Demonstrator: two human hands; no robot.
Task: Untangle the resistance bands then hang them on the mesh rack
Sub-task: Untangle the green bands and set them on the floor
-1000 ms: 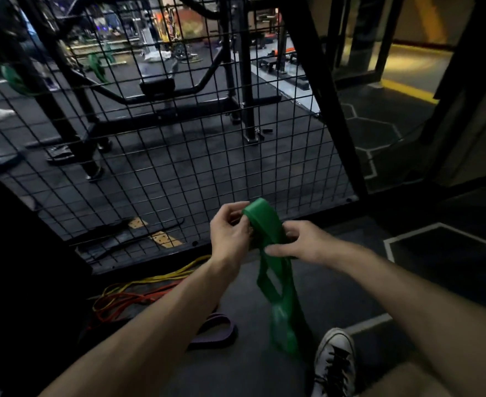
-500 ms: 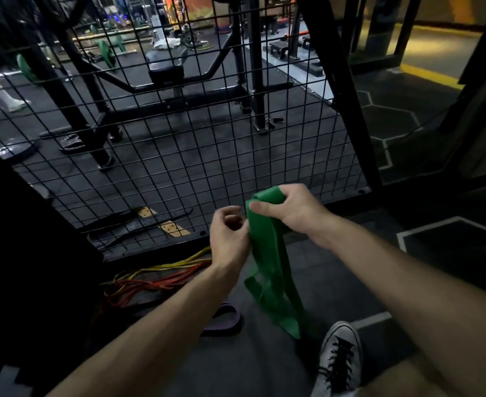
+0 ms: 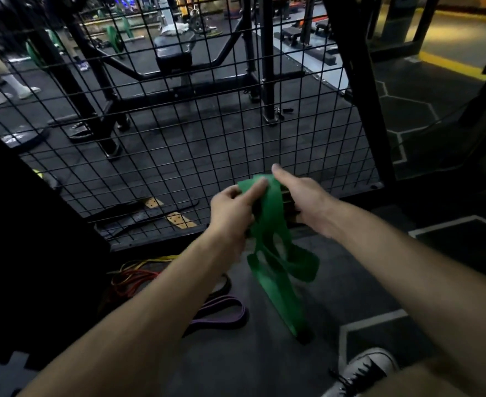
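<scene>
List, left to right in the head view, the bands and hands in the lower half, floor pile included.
Red and yellow thin bands tangled on the floor → purple flat loop band on the floor → left hand → wide green flat band, held up and dangling → right hand.

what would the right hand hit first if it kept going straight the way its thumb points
Probably the mesh rack just beyond the right hand, which grips the green band; depth is unclear, but nothing else shows between.

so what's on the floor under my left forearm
A purple band and a tangle of red, orange and yellow bands lie by the mesh rack. The left forearm covers part of each.
</scene>
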